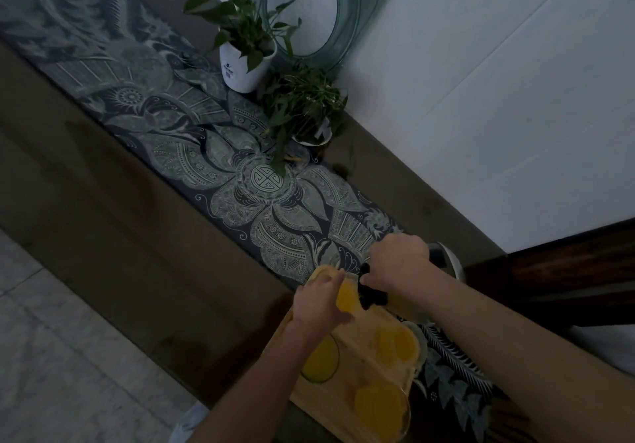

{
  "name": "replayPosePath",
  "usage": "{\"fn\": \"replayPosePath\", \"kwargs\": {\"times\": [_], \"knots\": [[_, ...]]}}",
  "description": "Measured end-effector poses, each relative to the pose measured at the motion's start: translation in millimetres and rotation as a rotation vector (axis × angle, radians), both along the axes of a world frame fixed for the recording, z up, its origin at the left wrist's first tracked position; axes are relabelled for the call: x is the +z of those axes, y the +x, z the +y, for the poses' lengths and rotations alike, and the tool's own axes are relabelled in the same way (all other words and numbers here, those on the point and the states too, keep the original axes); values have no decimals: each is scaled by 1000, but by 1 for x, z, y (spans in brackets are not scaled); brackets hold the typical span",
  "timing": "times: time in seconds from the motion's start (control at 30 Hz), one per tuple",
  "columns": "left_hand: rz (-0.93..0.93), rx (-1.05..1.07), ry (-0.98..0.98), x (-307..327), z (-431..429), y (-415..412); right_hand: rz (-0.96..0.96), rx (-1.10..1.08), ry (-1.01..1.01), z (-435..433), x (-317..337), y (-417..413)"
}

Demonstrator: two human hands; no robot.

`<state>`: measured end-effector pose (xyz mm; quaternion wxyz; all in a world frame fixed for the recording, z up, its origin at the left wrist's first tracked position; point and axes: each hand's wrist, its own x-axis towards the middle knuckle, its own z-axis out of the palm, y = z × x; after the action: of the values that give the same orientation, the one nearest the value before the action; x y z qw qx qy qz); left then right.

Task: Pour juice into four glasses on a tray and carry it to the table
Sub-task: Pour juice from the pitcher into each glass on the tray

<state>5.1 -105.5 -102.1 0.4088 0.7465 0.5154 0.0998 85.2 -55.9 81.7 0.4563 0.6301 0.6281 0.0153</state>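
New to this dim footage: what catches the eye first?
The bright orange juice: three filled glasses on the wooden tray at the bottom, a fourth glass held by the left hand while the right hand tips the jug. Behind, a patterned runner leads to two potted plants.

Orange juice (347,296), blue floral-patterned cloth (240,181), white pot (242,71).

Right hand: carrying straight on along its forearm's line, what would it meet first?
The right hand, gripping the jug, has open patterned runner ahead; then probably the smaller plant's drooping leaves, depth unclear.
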Motion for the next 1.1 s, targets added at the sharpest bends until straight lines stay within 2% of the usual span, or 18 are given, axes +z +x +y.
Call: {"fn": "replayPosePath", "kwargs": {"times": [1.1], "knots": [[11,6,44,1,0,-1,-21,-25,0,5,-6,-5]]}}
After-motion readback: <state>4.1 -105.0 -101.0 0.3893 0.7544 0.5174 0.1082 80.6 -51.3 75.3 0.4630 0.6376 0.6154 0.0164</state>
